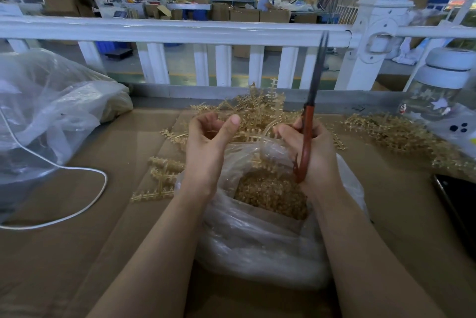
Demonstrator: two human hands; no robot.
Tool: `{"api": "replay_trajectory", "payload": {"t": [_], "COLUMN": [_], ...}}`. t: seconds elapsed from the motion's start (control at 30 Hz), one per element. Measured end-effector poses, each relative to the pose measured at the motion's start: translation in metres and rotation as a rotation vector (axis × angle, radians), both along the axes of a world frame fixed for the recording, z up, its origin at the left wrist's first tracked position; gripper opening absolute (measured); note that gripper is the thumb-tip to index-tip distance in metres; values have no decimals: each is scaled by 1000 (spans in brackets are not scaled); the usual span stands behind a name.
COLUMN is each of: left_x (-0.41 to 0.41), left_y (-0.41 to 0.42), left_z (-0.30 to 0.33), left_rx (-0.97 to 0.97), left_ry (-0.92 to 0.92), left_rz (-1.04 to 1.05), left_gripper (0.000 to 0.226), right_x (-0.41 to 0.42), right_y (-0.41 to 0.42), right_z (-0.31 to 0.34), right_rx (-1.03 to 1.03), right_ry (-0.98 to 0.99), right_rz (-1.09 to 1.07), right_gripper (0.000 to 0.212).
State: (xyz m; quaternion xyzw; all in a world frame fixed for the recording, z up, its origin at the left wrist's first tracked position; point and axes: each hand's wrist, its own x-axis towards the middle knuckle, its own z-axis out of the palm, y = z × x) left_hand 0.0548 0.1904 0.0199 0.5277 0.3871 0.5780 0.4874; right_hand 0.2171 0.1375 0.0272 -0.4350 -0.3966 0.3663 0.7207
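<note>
**Scissors up over the bag of gold bits**

The person's right hand (314, 153) grips a pair of red-handled scissors (307, 137), fingers wrapped round the handles. The dark blades point up and away, toward the white railing (180, 30) at the far edge. The left hand (206, 142) hovers just left of it, fingers curled inward and thumb raised. I cannot tell whether it pinches anything.

Both hands hang over an open clear plastic bag (257, 240) in the near middle of the cardboard-covered tabletop (90, 253). Inside the bag lies a heap of small golden pieces (268, 194).

Beyond the hands, a tangle of golden plastic sprues (257, 109) spreads across the tabletop. A second pile (386, 132) lies off to the right, and a few loose sprues (162, 176) lie just left of the bag.

On the far left sits a large, crumpled plastic sack (51, 101), with a white cable (85, 204) looping out from under it. At the right stand a clear bottle with a white lid (443, 86) and, nearer, a dark phone (458, 204) at the edge of view.
</note>
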Motion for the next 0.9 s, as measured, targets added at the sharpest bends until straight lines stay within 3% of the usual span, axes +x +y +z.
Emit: {"api": "replay_trajectory", "payload": {"t": [0.2, 0.33, 0.4, 0.57, 0.9], "left_x": [3, 4, 7, 6, 7], "left_y": [-5, -10, -13, -15, -9], "left_z": [0, 3, 3, 4, 2], "left_rx": [-115, -139, -88, -42, -85], "left_ry": [223, 326, 303, 55, 1], "left_rz": [-286, -507, -559, -430, -380], "left_gripper": [85, 80, 61, 9, 21], "right_x": [7, 3, 1, -3, -2], "right_y": [2, 2, 1, 3, 5], "right_z": [-3, -2, -2, -3, -6], "right_rx": [86, 114, 119, 40, 21], "right_ry": [157, 168, 151, 12, -90], "right_rz": [70, 108, 139, 134, 67], "right_gripper": [25, 24, 24, 26, 25]}}
